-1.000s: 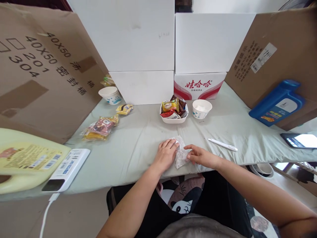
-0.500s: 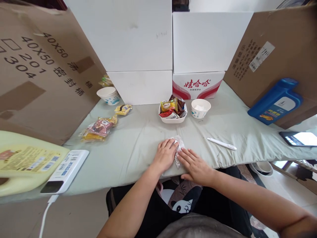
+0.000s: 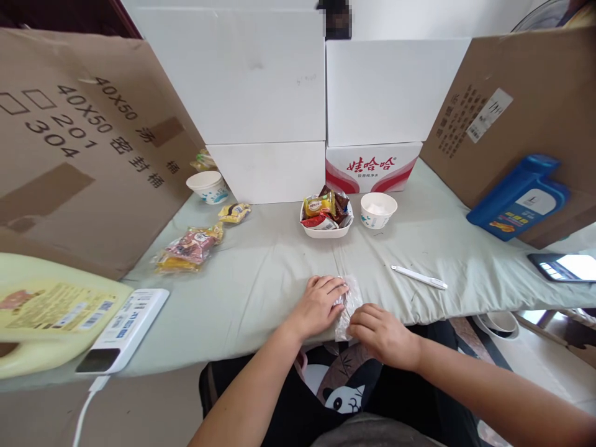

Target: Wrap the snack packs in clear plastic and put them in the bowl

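From the head view, we see a sheet of clear crinkled plastic on the cloth-covered desk, close to its near edge and right in front of us. Our left hand lies palm down over the plastic's left side, fingers slightly bent, with something shiny partly showing beneath them; we cannot tell whether it grips anything. Our right hand rests at the near right part of the sheet with its fingers curled in, and whether they pinch the edge we cannot tell.

Beyond the sheet stands a white bowl full of wrapped snacks, with a paper cup just to its right. A slim white tool lies to the right of the sheet, slanting. Snack packets lie to the left, nearer a white power bank and a yellow jug. A blue bottle and a phone are well off to the right. White boxes close off the back of the desk, and brown cartons flank it.

The sheet's long axis runs roughly front to back, one end towards us and the other towards the bowl side.
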Demonstrator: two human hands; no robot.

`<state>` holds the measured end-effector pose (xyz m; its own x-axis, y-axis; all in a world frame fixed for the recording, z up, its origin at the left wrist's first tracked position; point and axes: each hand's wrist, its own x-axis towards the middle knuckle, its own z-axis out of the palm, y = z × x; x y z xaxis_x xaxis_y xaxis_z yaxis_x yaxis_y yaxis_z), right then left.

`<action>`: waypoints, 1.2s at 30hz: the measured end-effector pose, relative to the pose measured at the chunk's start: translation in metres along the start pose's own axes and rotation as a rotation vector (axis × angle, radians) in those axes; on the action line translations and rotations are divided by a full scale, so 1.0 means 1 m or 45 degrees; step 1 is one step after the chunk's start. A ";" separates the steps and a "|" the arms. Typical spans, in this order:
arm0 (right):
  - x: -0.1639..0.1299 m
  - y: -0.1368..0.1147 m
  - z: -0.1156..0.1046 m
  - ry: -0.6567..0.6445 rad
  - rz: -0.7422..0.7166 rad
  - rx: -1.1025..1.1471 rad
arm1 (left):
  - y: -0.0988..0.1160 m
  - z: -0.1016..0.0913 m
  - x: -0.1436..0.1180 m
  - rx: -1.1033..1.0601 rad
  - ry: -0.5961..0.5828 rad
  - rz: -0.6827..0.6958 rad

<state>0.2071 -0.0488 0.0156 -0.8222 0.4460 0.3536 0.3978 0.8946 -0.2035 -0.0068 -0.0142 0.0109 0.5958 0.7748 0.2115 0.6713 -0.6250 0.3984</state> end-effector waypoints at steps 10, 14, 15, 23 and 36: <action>0.068 0.051 0.000 -0.345 0.681 -0.221 | -0.027 0.019 -0.005 -0.179 0.333 -0.035; 0.069 0.053 0.018 -0.380 0.739 -0.296 | -0.024 0.018 -0.004 -0.136 0.391 -0.015; 0.068 0.052 0.020 -0.378 0.748 -0.305 | -0.022 0.016 -0.003 -0.117 0.422 -0.018; 0.067 0.046 0.026 -0.398 0.776 -0.382 | -0.007 0.010 0.003 0.070 0.313 0.028; 0.045 0.048 0.001 -0.036 0.358 -0.228 | -0.008 0.007 0.002 0.026 0.181 -0.081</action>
<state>0.1889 0.0138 0.0205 -0.6803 0.6773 0.2802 0.6737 0.7284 -0.1250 -0.0074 -0.0081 0.0017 0.4840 0.8179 0.3110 0.7156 -0.5746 0.3973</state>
